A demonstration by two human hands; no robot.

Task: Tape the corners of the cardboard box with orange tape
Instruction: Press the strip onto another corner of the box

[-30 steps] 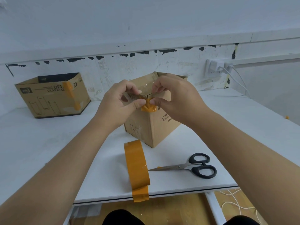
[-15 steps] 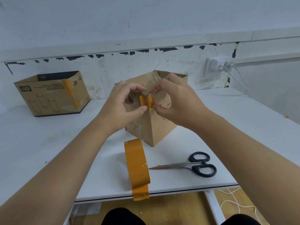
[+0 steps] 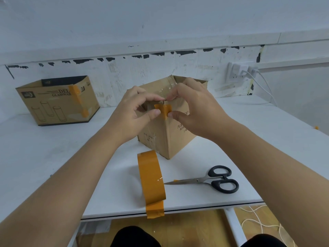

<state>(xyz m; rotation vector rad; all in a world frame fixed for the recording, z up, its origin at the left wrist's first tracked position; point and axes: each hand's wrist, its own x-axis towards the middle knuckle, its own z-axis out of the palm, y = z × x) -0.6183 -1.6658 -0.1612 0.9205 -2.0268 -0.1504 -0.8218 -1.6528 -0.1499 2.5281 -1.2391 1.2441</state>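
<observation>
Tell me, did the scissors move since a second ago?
No. The scissors still lie right of the tape roll, blades pointing at it, near the table's front edge.

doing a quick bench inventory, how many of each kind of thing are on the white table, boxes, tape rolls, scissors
cardboard boxes: 2, the one being taped and the glassware box
orange tape rolls: 1
scissors: 1
total: 4

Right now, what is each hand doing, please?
Left hand: pinches the short orange tape strip on the brown cardboard box corner.
Right hand: pinches the same strip.
</observation>
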